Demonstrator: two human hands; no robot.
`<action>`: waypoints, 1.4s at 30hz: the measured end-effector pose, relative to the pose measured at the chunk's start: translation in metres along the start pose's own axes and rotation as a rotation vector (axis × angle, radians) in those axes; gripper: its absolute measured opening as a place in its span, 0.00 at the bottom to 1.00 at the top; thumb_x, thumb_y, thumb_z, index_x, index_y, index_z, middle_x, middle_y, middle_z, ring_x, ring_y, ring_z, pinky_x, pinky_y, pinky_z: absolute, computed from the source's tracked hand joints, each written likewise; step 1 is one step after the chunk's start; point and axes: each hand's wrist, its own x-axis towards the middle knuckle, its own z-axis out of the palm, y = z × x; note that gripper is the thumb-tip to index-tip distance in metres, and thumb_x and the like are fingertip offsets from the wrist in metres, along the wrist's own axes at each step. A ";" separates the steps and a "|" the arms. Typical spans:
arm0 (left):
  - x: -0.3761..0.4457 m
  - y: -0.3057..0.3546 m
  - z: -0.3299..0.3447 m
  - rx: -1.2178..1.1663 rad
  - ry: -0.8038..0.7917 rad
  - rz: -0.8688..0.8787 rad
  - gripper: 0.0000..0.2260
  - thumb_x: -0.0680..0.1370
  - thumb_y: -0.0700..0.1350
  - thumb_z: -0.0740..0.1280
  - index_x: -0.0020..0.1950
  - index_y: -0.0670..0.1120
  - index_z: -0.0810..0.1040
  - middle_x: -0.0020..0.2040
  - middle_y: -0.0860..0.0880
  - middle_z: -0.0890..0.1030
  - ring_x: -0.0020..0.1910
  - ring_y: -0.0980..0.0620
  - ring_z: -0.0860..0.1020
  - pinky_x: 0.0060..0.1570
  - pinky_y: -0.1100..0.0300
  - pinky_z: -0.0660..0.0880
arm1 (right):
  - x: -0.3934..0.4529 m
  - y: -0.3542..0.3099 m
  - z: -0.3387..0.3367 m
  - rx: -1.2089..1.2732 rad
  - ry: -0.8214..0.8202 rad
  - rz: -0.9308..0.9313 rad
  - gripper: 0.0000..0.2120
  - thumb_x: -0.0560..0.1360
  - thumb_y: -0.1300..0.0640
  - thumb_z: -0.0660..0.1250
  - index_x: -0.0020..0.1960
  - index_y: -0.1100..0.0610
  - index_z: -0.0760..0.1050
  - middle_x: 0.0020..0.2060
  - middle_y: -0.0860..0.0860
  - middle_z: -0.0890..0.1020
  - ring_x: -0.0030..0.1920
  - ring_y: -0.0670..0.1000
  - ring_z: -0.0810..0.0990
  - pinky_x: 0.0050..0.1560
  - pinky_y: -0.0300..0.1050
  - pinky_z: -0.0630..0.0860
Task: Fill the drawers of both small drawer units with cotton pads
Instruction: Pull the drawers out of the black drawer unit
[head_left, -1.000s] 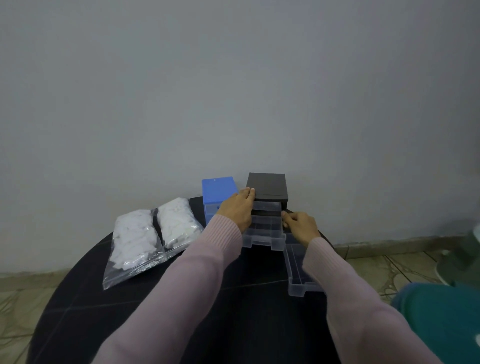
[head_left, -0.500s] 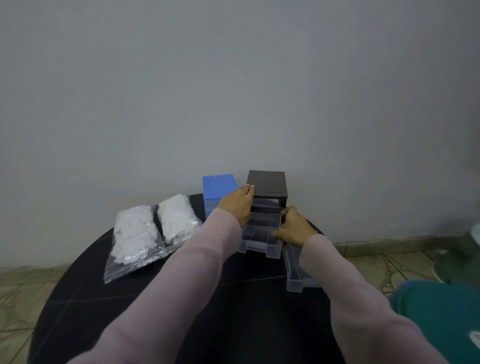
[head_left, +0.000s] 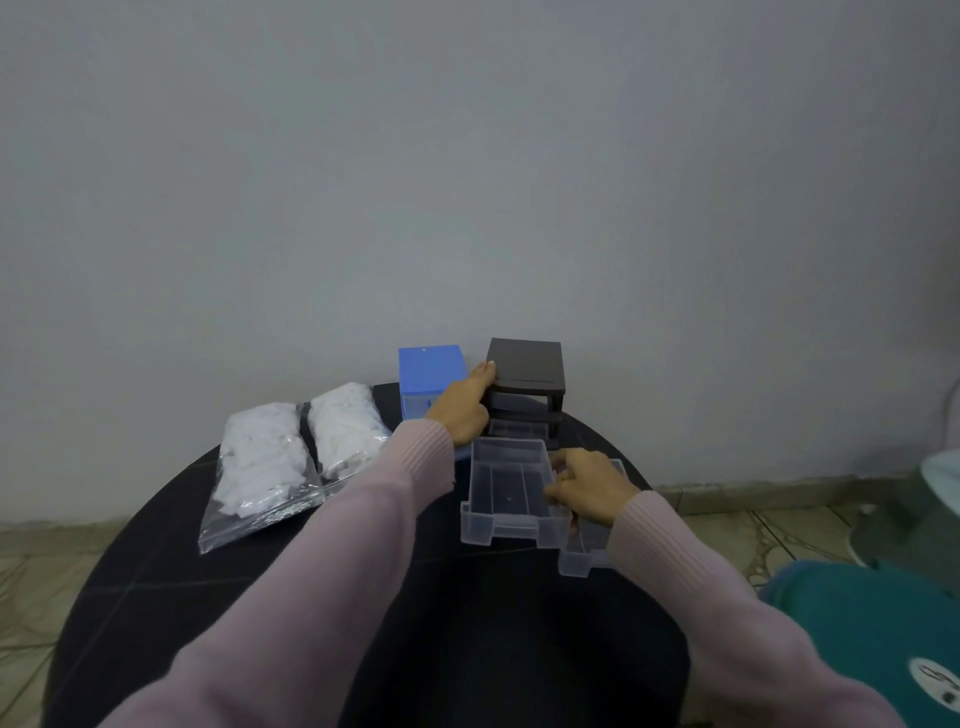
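So the left hand (head_left: 464, 410) braces the black drawer unit (head_left: 525, 379) while the right hand (head_left: 589, 486) grips a pulled-out clear drawer (head_left: 511, 493) on the surface, probably next grabbing cotton pads (head_left: 265, 460) to fill it.

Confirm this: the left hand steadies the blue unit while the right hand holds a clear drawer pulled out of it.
Wrong unit. The head view shows the left hand steadying the black unit, not the blue unit; the right hand holds the clear drawer.
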 end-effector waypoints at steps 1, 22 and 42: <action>-0.005 0.000 0.000 -0.109 0.042 -0.006 0.31 0.75 0.26 0.51 0.77 0.42 0.49 0.78 0.46 0.49 0.77 0.49 0.50 0.72 0.61 0.48 | 0.000 0.000 0.000 0.003 -0.004 -0.007 0.14 0.77 0.64 0.62 0.62 0.63 0.70 0.52 0.58 0.79 0.41 0.50 0.78 0.38 0.36 0.75; -0.080 -0.081 0.012 0.227 -0.221 -0.050 0.20 0.75 0.37 0.60 0.67 0.48 0.72 0.68 0.47 0.71 0.66 0.50 0.69 0.66 0.56 0.66 | 0.023 -0.027 0.039 -0.571 0.104 -0.042 0.19 0.77 0.52 0.63 0.65 0.58 0.68 0.62 0.55 0.73 0.62 0.55 0.72 0.61 0.51 0.70; -0.007 0.007 -0.013 0.313 0.193 0.180 0.16 0.79 0.38 0.55 0.67 0.43 0.70 0.67 0.46 0.71 0.64 0.47 0.70 0.59 0.54 0.68 | 0.041 0.007 0.015 -0.579 0.218 -0.022 0.17 0.76 0.58 0.64 0.64 0.55 0.70 0.61 0.53 0.74 0.63 0.53 0.71 0.66 0.55 0.61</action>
